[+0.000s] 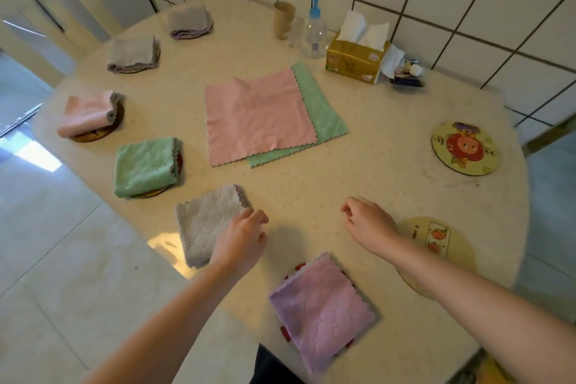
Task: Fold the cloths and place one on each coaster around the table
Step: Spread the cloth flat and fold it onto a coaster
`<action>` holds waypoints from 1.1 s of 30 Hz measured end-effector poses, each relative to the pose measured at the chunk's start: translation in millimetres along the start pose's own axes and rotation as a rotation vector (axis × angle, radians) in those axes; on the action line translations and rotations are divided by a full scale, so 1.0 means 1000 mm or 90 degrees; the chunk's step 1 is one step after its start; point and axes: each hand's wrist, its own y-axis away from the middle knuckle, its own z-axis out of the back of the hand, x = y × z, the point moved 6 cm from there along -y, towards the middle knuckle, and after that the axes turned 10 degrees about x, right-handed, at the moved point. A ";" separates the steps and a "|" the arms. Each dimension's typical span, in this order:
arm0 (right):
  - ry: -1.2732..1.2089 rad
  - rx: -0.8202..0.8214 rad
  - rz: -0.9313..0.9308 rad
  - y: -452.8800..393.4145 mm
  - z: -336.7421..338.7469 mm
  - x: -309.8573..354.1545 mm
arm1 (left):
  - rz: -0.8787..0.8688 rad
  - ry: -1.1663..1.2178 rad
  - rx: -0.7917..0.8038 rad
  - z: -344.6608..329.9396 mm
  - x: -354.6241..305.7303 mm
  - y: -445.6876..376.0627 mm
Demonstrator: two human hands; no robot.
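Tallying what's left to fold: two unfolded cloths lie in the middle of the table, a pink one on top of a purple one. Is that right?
Not quite. The head view shows the pink cloth lying on top of a green cloth, not a purple one. The rest stands: both lie unfolded in the middle of the table. The purple cloth is already folded, at the near edge.

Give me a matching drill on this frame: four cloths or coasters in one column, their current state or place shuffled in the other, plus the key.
Column 1
1. pink cloth
2. grey folded cloth
3. lilac folded cloth
4. cartoon coaster

Column 2
A. bare, at the table's right side, nothing on it
B. unfolded, lying flat on the green cloth mid-table
C. at the table's left edge, left hand touching it
D. nearest the person, between the two forearms

Pairs: 1-B, 2-C, 3-D, 4-A
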 end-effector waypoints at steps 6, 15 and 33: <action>0.043 -0.049 0.041 -0.091 0.056 0.041 | 0.007 -0.056 0.013 0.050 0.032 -0.103; 0.127 -0.053 0.127 -0.194 0.062 0.091 | -0.075 -0.068 -0.008 0.058 0.067 -0.197; 0.252 -0.151 0.276 -0.226 0.072 0.133 | -0.092 -0.157 -0.016 0.073 0.068 -0.222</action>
